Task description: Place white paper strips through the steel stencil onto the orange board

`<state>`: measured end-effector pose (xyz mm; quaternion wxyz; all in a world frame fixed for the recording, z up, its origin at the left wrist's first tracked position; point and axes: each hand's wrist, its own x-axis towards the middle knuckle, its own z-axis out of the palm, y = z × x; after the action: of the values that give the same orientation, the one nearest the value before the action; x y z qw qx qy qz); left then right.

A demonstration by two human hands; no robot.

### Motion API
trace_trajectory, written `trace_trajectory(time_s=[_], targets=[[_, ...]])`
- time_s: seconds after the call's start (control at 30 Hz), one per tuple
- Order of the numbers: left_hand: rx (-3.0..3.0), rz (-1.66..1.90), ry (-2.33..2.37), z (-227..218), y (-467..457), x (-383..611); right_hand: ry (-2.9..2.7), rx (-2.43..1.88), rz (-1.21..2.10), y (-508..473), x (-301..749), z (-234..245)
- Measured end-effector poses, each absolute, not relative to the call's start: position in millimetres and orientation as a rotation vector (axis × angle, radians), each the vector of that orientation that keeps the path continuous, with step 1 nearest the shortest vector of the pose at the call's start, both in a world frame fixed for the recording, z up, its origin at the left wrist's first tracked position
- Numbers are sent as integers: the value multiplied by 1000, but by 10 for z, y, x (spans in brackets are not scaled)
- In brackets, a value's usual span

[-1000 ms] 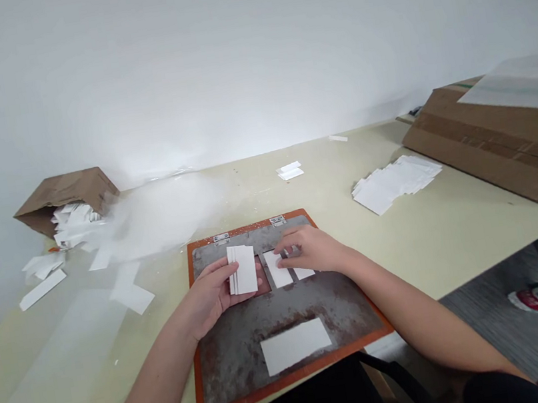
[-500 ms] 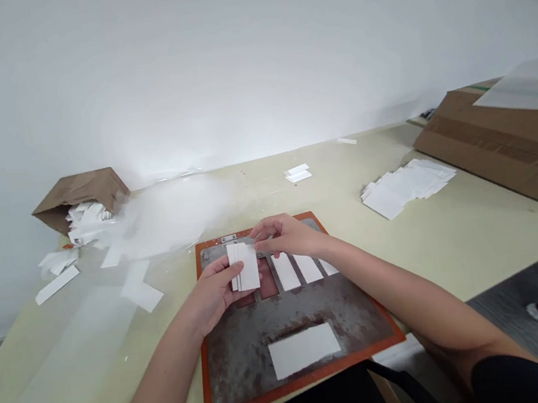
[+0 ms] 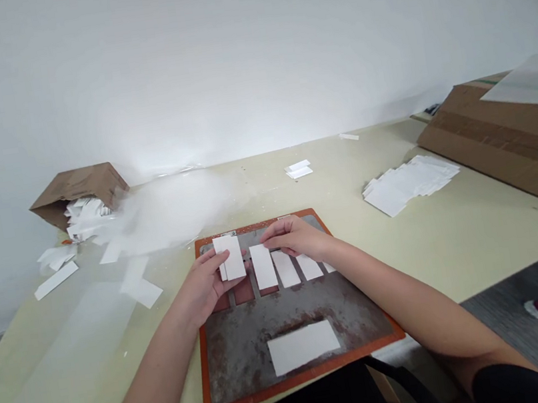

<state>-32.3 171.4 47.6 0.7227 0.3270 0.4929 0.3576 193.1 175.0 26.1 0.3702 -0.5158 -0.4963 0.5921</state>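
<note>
A rusty grey metal plate with an orange rim [image 3: 258, 402] lies on the table before me. My left hand [image 3: 206, 288] pinches a small stack of white cards [image 3: 229, 256] over the plate's left slots. My right hand [image 3: 294, 235] rests its fingertips on a white card [image 3: 262, 266] lying in a slot. More white cards [image 3: 286, 268] fill the slots to the right, partly under my right wrist. A larger white card [image 3: 303, 346] sits in a recess near the plate's front.
A tipped brown box [image 3: 77, 188] spills white strips at the far left. Clear plastic sheets [image 3: 69, 352] lie left of the plate. A fanned pile of white cards [image 3: 410, 182] and a flat cardboard box [image 3: 507, 139] are on the right.
My right hand took a card from the stack and laid it in a slot left of the others. The stack in my left hand moved slightly left and back.
</note>
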Motion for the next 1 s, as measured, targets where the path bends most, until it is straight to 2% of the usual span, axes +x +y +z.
trace_trajectory(time_s=[1.0], targets=[[727, 802, 1087, 454, 1755, -345, -1276, -1428, 1590, 1700, 1884, 291]])
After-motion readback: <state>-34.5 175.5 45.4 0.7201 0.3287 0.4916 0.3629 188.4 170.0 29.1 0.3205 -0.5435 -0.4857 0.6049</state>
